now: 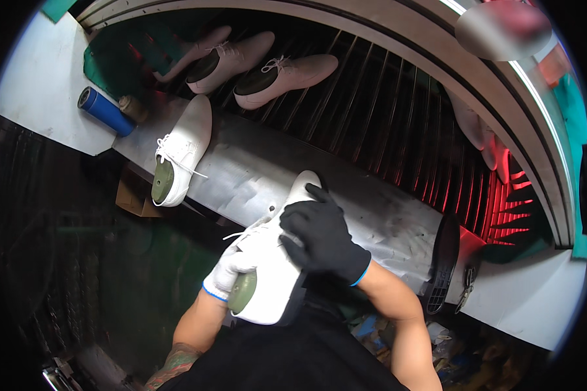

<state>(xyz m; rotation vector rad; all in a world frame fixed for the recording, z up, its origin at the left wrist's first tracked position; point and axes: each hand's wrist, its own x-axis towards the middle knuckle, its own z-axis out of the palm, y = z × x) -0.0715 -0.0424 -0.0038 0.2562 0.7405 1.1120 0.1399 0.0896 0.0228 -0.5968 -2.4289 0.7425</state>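
A white lace-up shoe (270,280) with a green last in its heel opening is held before my body, toe pointing away. My left hand (231,267), in a white glove with a blue cuff edge, grips it by the side near the laces. Over its forepart lies my right hand (319,231) in a black glove, fingers curled across the upper toward the toe. A dark edge shows along the shoe's right underside. On the metal ledge to the left lies another white shoe (186,140), also on a green last, one lace trailing loose.
Behind the metal ledge (254,156), a rod conveyor (346,98) carries several white shoes (287,78) under a curved hood. Red light glows at right. A blue cylinder (104,111) stands at left. A black sole (442,264) leans at the ledge's right end, beside keys (466,287).
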